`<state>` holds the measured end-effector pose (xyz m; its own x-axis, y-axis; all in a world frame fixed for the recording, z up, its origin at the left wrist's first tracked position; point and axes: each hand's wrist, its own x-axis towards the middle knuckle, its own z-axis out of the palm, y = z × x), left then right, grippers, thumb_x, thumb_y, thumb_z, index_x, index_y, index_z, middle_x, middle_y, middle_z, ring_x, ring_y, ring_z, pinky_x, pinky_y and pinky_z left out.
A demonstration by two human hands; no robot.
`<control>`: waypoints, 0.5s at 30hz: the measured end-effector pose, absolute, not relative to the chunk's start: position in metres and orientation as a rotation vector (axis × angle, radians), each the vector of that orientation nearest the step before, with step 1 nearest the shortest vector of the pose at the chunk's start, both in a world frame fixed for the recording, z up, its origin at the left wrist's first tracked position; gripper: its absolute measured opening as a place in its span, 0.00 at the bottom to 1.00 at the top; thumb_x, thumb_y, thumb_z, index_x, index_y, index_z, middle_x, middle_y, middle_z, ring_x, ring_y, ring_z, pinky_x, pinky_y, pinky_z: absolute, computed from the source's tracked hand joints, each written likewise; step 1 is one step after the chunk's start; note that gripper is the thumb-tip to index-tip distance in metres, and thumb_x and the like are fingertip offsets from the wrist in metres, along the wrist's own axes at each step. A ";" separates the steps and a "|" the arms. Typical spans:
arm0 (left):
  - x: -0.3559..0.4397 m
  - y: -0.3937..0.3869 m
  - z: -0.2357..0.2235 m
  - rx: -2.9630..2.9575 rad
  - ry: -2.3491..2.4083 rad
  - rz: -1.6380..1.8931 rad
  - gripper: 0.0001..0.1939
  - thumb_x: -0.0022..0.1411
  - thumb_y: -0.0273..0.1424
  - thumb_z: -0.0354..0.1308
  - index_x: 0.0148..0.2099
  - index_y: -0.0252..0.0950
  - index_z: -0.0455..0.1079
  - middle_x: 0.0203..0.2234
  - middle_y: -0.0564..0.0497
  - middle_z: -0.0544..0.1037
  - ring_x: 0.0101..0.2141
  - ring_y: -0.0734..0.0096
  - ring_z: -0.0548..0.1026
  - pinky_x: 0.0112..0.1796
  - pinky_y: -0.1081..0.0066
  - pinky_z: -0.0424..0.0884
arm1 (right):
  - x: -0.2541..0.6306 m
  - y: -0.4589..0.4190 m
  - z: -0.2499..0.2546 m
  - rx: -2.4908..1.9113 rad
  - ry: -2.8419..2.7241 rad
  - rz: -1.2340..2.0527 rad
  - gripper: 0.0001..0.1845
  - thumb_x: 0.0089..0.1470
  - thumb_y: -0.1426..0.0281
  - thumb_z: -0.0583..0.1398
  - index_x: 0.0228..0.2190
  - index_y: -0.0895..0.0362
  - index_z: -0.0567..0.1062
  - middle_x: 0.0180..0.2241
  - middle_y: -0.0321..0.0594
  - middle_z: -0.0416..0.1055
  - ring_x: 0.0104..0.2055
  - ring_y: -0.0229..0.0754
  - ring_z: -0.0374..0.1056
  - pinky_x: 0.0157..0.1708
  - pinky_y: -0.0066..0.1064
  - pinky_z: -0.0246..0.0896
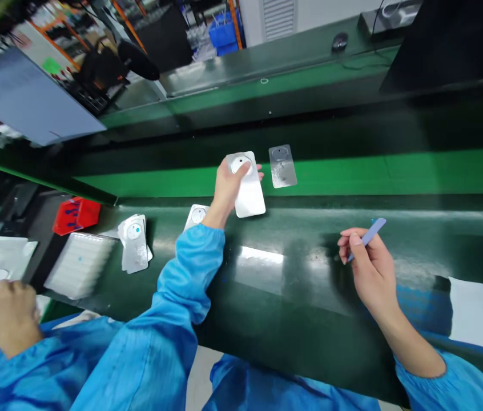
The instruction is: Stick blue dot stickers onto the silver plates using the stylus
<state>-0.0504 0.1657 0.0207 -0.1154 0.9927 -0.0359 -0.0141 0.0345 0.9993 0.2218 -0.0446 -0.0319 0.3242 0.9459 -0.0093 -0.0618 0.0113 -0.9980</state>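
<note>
My left hand [228, 185] reaches forward over the dark green bench and grips a white rectangular plate with a round boss [248, 191], holding it at the edge of the bright green belt [353, 171]. A second silvery plate [283, 165] lies on the belt just right of it. My right hand [367, 260] hovers over the bench to the right, fingers pinched round a thin pale blue stick [372, 231]. Another plate [196, 216] lies on the bench beside my left wrist.
A small stack of plates [134, 242] and a white ribbed tray [79, 264] sit at left, with a red box [75, 214] behind. A co-worker's hand [4, 314] in a blue sleeve works at far left. White sheet [481, 311] at right.
</note>
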 end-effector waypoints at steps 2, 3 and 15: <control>-0.073 0.206 0.029 1.219 1.530 1.234 0.26 0.66 0.38 0.78 0.58 0.34 0.72 0.45 0.39 0.89 0.43 0.56 0.89 0.48 0.57 0.86 | 0.223 -0.043 -0.028 -1.300 -0.929 1.000 0.21 0.75 0.46 0.65 0.45 0.51 0.81 0.36 0.39 0.76 0.32 0.41 0.70 0.31 0.33 0.68; -0.083 0.222 0.033 1.254 1.601 1.217 0.26 0.64 0.35 0.79 0.57 0.34 0.73 0.46 0.40 0.88 0.44 0.57 0.88 0.49 0.58 0.85 | 0.224 -0.042 -0.026 -1.308 -0.937 0.988 0.22 0.75 0.45 0.65 0.45 0.51 0.81 0.36 0.38 0.76 0.32 0.41 0.70 0.31 0.33 0.69; -0.038 0.257 0.043 1.526 2.024 0.836 0.36 0.70 0.37 0.75 0.73 0.29 0.70 0.73 0.24 0.73 0.77 0.31 0.65 0.73 0.45 0.66 | 0.246 -0.041 -0.036 -1.571 -1.144 0.761 0.33 0.71 0.37 0.61 0.48 0.51 0.88 0.39 0.43 0.76 0.40 0.51 0.69 0.44 0.45 0.64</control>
<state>-0.0382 0.2567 0.0433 -0.2723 0.9622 -0.0069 0.6768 0.1967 0.7094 0.2462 -0.0407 -0.0357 0.3528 0.9333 0.0667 0.2991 -0.0450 -0.9532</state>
